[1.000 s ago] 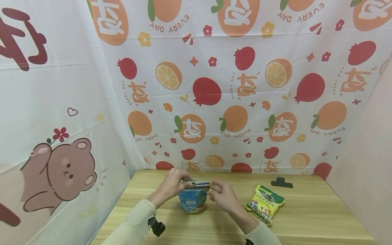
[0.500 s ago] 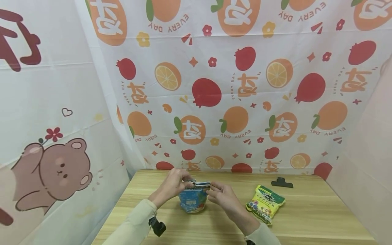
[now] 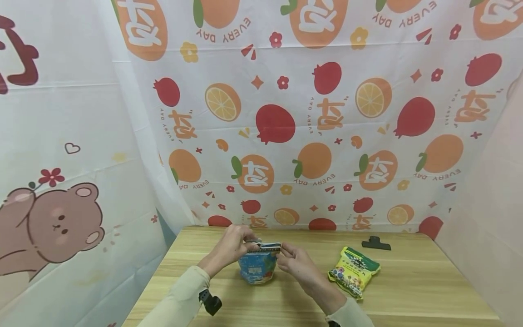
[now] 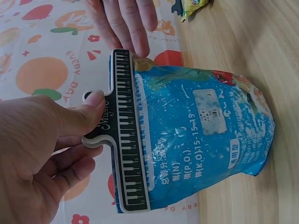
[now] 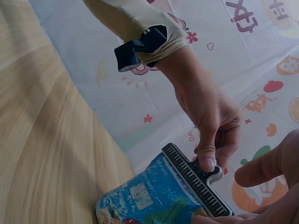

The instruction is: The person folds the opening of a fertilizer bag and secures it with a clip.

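A blue fertilizer bag, printed 15-15-15, stands upright on the wooden table. Across its folded top sits a black bag clip with a piano-key pattern and the word Music. My left hand pinches the clip's handle between thumb and fingers from the left. On the other side, my right hand has its fingers stretched out, fingertips right at the bag's top corner by the clip's end. In the right wrist view, the right thumb is held apart from the clip, and part of the clip's lower end runs down to the fingers.
A yellow and green packet lies on the table to the right of my right hand. Behind it, near the table's back edge, lies a second black clip. Printed cloth hangs behind and at both sides.
Both hands, the bag and the clip stay almost where they were, with only slight shifts of the right fingers. The side cloth's pattern slides a little left in the head view.
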The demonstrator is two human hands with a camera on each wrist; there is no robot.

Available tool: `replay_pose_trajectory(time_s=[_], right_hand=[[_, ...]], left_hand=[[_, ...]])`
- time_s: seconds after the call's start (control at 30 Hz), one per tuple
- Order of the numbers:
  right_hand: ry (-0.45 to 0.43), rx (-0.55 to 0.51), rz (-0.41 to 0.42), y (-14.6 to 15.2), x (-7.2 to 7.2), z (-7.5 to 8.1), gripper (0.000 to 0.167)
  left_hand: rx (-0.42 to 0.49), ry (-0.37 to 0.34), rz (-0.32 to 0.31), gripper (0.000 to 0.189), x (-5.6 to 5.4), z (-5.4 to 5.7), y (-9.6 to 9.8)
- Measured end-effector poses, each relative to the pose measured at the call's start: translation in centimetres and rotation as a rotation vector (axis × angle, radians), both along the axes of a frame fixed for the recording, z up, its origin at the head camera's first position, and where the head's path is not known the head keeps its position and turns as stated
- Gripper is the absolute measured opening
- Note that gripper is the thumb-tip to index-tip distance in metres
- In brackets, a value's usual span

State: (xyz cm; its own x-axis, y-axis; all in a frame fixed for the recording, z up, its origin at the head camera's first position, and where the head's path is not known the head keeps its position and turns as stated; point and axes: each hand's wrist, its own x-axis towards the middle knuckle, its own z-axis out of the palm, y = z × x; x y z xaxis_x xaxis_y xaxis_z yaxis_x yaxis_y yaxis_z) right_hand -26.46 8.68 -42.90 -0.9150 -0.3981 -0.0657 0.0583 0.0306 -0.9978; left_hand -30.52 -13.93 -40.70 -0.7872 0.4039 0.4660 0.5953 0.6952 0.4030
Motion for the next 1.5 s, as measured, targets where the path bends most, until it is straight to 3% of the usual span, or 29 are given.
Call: replay_pose_trajectory(time_s=[0.8, 1.2, 1.33, 1.5], right_hand=[[-0.001, 0.042, -0.009, 0.0, -0.4, -0.8, 0.07], [0.085, 0.113, -0.078, 0.3, -0.6, -1.0, 0.059], [0.138, 0.167, -0.106, 0.3, -0.8, -1.0, 0.054], [0.208, 0.244, -0.141, 0.2, -1.6, -1.2, 0.048]], left_hand=[[-0.061, 0.09, 0.004, 0.009, 0.6, -0.2, 0.0], [-0.068, 0.008, 0.047, 0.021, 0.8, -0.8, -0.2], [-0.062, -0.037, 0.054, 0.036, 1.0, -1.2, -0.5], [-0.003, -0.151, 0.067, 0.06, 0.8, -1.9, -1.2]])
